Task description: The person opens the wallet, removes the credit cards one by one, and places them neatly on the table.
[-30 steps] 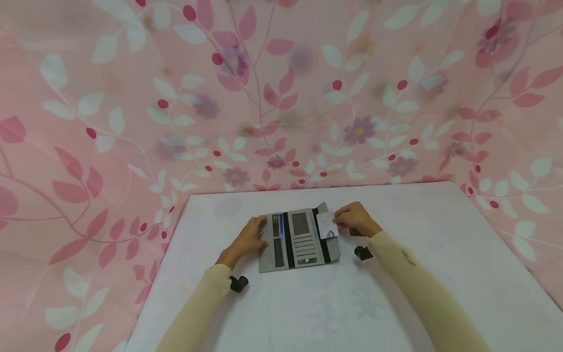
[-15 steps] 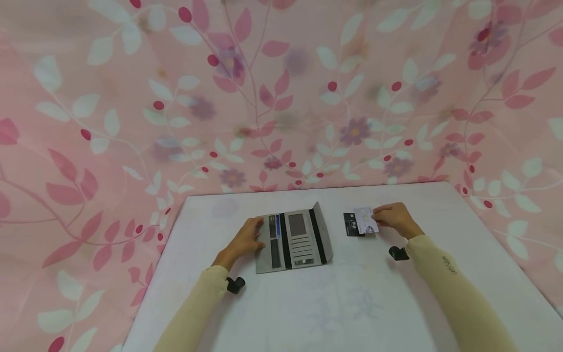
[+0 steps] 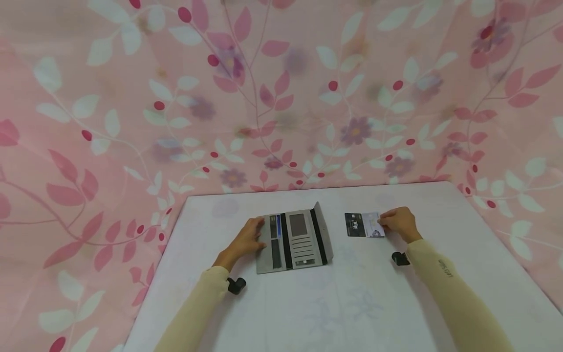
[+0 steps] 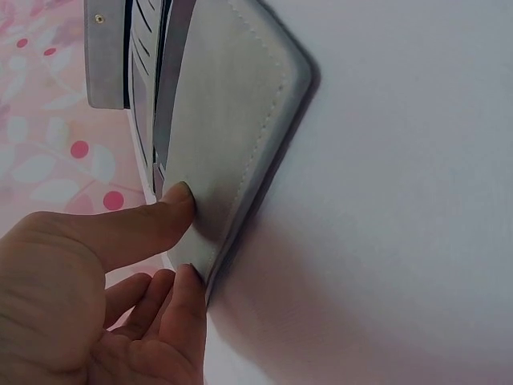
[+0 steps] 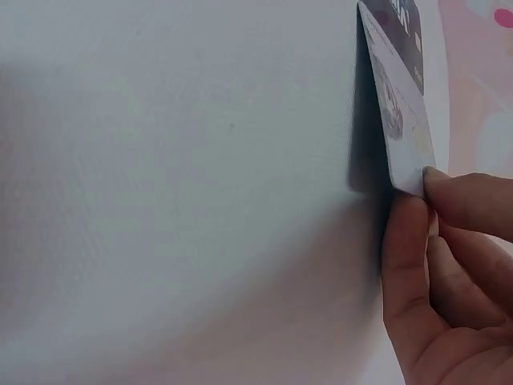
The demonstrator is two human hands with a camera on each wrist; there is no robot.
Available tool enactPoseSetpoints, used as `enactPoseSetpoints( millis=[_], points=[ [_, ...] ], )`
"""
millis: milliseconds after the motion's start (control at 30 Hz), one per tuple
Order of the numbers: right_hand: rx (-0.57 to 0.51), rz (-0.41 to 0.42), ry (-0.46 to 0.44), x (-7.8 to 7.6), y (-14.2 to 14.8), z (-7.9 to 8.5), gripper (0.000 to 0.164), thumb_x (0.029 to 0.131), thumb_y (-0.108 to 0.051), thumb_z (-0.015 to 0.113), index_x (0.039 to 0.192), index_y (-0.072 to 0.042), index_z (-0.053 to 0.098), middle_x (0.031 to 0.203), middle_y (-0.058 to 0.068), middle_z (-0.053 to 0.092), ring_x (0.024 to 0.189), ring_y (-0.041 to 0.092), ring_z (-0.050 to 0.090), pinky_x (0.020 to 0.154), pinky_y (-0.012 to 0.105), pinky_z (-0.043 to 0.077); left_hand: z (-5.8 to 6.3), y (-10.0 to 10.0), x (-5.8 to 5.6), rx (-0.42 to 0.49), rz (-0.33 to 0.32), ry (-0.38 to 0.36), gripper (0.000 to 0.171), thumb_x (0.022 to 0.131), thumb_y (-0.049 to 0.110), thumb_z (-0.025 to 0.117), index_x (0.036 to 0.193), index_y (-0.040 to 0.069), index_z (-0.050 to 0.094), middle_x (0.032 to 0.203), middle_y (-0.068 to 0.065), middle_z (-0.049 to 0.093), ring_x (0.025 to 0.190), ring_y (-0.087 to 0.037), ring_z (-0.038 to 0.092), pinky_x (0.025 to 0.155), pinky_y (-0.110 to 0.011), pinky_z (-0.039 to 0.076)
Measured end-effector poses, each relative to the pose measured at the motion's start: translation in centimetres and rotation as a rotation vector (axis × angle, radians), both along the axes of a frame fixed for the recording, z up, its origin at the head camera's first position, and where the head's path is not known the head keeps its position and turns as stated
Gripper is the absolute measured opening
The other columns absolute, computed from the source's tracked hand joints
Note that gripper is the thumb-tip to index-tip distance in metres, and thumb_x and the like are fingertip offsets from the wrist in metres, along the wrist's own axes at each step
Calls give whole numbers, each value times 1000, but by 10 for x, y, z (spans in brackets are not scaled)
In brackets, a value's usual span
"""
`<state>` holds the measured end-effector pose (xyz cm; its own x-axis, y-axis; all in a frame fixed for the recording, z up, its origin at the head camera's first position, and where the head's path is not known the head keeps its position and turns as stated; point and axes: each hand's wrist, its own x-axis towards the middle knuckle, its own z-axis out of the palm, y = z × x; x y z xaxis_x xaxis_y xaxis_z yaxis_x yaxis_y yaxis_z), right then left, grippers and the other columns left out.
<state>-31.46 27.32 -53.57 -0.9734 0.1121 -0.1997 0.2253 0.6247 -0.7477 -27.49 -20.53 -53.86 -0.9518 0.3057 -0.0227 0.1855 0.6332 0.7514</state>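
Observation:
A grey wallet [image 3: 299, 240] lies unfolded on the table, its right flap tilted up and cards in its left slots. At its left edge my left hand [image 3: 243, 244] holds it. The left wrist view puts the thumb on the wallet's face [image 4: 232, 104] and the fingers at its edge. To the wallet's right, my right hand [image 3: 400, 224] pinches a white card [image 3: 373, 225] between thumb and fingers. That white card [image 5: 397, 104] slants above the tabletop in the right wrist view. It overlaps or adjoins a black card [image 3: 354, 225] marked "Vip"; I cannot tell whether they touch.
A white cloth covers the table [image 3: 325, 313], whose back edge meets a pink floral curtain [image 3: 281, 98]. Small black wrist cameras sit under both sleeves.
My right hand has carried the white card rightward from the wallet's flap to beside the black card, and lowered it. The flap now tilts up. My left hand stays on the wallet.

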Motion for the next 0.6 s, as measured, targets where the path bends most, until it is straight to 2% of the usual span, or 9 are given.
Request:
enactPoseSetpoints(
  millis=[67,200,300,433,600],
  points=[
    [45,3,19,1,-3,1,32,85,-16,73,106,9,71,94,18,71,78,19,63,67,29,50,0,0,0,4,-2,5,84,72,-12,79,144,-6,35,139,-23,40,129,-34,43,102,-38,45],
    [111,-3,58,4,-10,5,37,82,-21,78,105,8,71,105,23,69,95,33,59,80,43,50,1,1,1,14,-7,4,84,72,-12,79,144,-7,34,139,-23,39,130,-34,42,102,-37,45],
    [162,8,92,6,-14,6,41,80,-25,81,103,8,71,106,25,67,101,39,54,88,51,47,3,1,1,17,-5,-7,85,73,-13,78,144,-7,34,141,-22,38,131,-34,41,103,-37,44],
    [239,39,131,8,-23,10,42,78,-25,83,98,10,69,98,24,65,95,38,54,86,54,47,4,2,2,13,1,-11,85,73,-13,78,144,-7,34,141,-22,38,132,-33,41,103,-37,44],
    [292,108,288,5,-53,14,28,85,-14,75,97,10,69,96,24,65,90,36,57,82,52,50,4,2,2,16,7,-19,85,73,-13,78,145,-6,33,141,-21,38,132,-33,41,103,-37,43]
  ],
)
